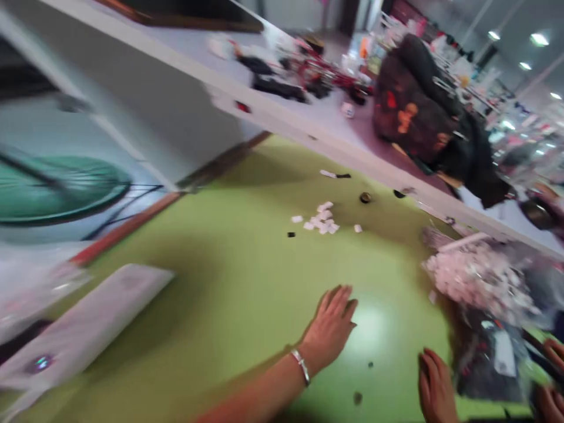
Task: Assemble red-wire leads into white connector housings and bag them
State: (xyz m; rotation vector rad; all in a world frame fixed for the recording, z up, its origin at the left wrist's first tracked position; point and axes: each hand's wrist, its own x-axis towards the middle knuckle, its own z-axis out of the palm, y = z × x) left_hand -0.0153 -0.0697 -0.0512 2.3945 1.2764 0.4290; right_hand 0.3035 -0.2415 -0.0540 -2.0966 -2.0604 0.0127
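Note:
My left hand [329,330], with a silver bracelet [301,367] at the wrist, lies palm down over the green tabletop [238,282]. Its fingers are stretched out and it holds nothing. At the lower right, my right hand [437,385] rests near the table surface, its fingers extended and slightly bent, with nothing visible in them. Just right of it lies a clear plastic bag [480,367] of dark items with a white label [504,353]. Beyond my left hand is a loose heap of small white pieces [324,220], with a small black piece [291,234] beside it.
A bag of many pale pink pieces [480,276] sits at the right. Another person's hands [550,402] show at the right edge. A raised shelf [282,111] crosses the back, bearing a dark backpack [414,111]. A long white box-like fixture [88,323] stands at left.

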